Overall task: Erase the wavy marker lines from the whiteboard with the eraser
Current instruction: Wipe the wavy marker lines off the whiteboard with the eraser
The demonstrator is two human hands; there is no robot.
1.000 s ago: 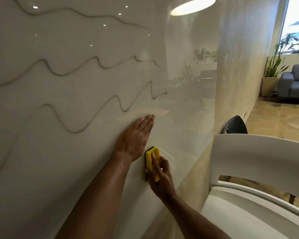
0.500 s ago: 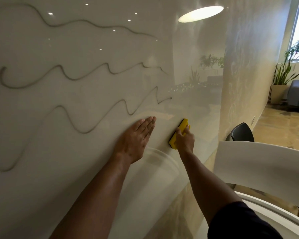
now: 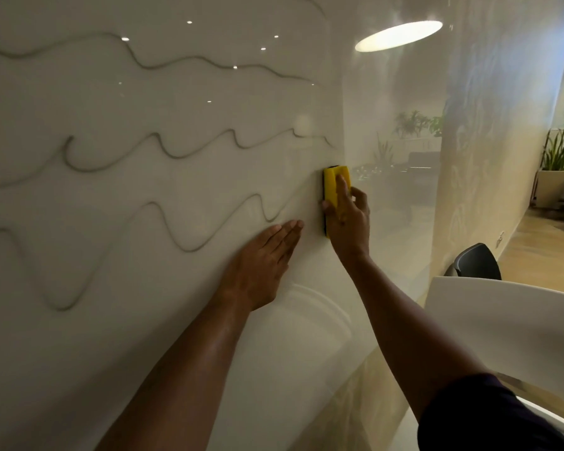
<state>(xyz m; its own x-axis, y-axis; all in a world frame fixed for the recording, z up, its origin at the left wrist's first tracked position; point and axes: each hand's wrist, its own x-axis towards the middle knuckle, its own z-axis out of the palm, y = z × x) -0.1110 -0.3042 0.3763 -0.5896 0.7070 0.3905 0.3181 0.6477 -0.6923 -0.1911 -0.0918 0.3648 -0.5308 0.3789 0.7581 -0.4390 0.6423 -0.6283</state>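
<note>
Right hand (image 3: 347, 222) grips the yellow eraser (image 3: 332, 187), held upright against the glossy whiteboard (image 3: 111, 336); the wavy marker lines (image 3: 183, 154) run off to its left. Left hand (image 3: 261, 268) lies flat with straight fingers on the board, just below-left of the eraser. Right of the grip: white chair back (image 3: 508, 320), potted plant (image 3: 557, 164), wooden floor (image 3: 541, 255).

Yellow eraser (image 3: 332, 185) with a black underside, grey wavy lines (image 3: 183, 154) on the glossy white whiteboard (image 3: 144, 99)
</note>
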